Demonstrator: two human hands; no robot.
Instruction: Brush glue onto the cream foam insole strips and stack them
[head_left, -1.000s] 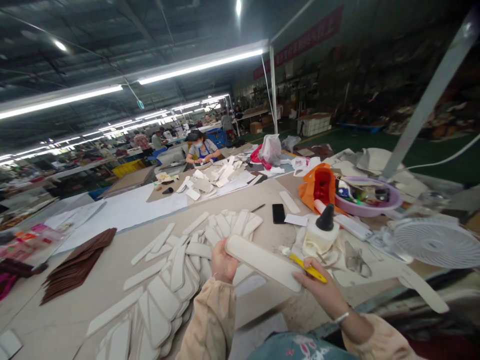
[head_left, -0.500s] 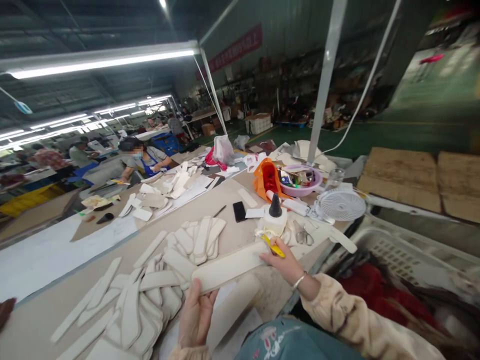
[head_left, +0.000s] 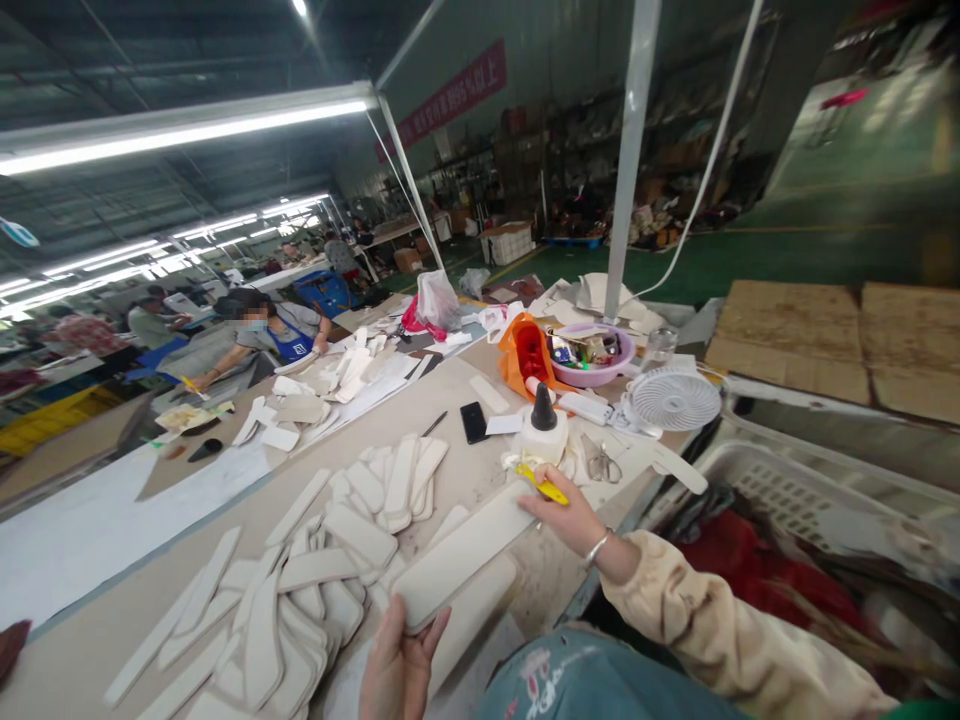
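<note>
A long off-white strip [head_left: 459,558] with a rounded end lies slantwise between my two hands. My left hand [head_left: 397,665] grips its near left end, the thumb and a finger at the edge. At the far right end, my right hand [head_left: 566,515] touches the strip while closed round a slim yellow tool [head_left: 551,488], whose kind I cannot make out. Below the held strip lies another wide pale piece [head_left: 476,605]. To the left is a heap of similar off-white strips [head_left: 281,610]. A white bottle with a black cone nozzle [head_left: 544,430] stands just beyond my right hand.
Scissors [head_left: 602,465], a black phone [head_left: 473,423], a small white fan [head_left: 675,398], an orange bag [head_left: 523,357] and a pink basin [head_left: 592,375] are on the table. A white basket [head_left: 787,495] is at the right. A co-worker [head_left: 274,335] sits across the table.
The view has shifted slightly. The held strip's near end has moved a little right and down, away from the heap. Both hands keep hold.
</note>
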